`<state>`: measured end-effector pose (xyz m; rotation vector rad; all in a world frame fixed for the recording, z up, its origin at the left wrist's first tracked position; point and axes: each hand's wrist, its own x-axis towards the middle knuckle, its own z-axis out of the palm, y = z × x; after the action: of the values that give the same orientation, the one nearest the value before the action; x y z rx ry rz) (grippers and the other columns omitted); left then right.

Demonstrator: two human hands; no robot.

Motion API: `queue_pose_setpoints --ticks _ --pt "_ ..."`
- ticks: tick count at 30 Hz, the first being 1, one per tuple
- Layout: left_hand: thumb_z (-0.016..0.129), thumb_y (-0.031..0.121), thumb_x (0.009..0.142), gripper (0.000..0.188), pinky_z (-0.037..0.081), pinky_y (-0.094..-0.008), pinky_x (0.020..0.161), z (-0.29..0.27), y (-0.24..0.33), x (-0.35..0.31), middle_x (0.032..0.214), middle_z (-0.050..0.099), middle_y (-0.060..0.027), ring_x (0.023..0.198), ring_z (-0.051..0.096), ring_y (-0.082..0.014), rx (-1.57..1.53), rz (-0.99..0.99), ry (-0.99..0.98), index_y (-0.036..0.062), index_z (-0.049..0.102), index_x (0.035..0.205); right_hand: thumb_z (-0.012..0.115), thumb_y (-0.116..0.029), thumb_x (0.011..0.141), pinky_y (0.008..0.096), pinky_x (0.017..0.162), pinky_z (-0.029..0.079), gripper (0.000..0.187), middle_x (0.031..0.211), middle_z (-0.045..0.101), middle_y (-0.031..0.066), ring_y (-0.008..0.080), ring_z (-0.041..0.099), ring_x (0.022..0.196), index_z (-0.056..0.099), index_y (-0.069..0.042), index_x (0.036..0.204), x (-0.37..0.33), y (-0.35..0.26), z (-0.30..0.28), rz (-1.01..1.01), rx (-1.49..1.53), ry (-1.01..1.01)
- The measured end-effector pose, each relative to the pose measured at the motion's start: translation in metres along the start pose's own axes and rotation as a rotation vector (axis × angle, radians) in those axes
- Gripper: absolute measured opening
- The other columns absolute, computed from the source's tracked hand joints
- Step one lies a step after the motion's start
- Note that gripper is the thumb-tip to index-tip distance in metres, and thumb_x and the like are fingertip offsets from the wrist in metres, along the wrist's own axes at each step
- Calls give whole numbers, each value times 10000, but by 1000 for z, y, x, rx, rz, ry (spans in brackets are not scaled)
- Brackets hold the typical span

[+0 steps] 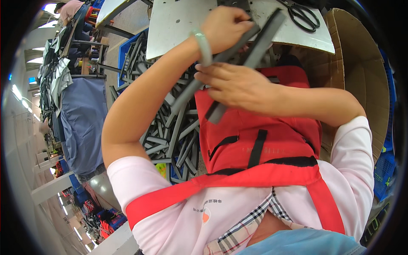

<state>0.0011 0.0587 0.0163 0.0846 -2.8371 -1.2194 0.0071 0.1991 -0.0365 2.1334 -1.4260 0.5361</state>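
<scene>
The left grey strip was slanted through the upper centre, its top end apparently gripped by the curled left hand; the right hand was laid, fingers extended, across the right grey strip, though its grip could not be told. The pair was best steadied at mid-length, with upper ends kept clear of the black scissors at upper right.

Left arm bent, left hand curled; right forearm crosswise, right hand with fingers outstretched.
</scene>
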Motion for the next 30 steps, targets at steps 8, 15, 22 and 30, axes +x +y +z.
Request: queue_pose_setpoints --ticks 8,15,22,30 --pt "522 468 980 493 521 -311 792 -16 -69 -32 876 716 -66 778 642 -164 -134 -160 -188 17 713 1039 722 -63 687 430 876 503 291 1022 633 113 347 594 1025 633 -84 963 -22 52 -21 403 324 -246" --pt "612 179 971 232 473 -212 609 -39 -17 -78 774 623 -6 655 567 -66 -563 -139 -346 -31 675 1049 746 -24 747 337 717 463 309 834 592 78 217 557 771 540 -25 977 -64 79 -75 671 623 -233" --pt "569 296 1000 367 507 -227 699 -25 -11 -63 957 668 -56 770 640 -105 -677 -91 -249 -15 614 1188 702 -16 759 304 792 469 417 928 636 74 173 579 824 569 -26 1154 -25 70 -87 815 745 -147" --pt "615 234 973 315 517 -255 670 13 -32 -79 884 672 -71 745 627 -108 -336 39 42 -32 658 1135 668 -238 908 254 684 463 369 847 638 63 114 556 724 584 -10 1186 -59 87 -89 1089 964 -615"
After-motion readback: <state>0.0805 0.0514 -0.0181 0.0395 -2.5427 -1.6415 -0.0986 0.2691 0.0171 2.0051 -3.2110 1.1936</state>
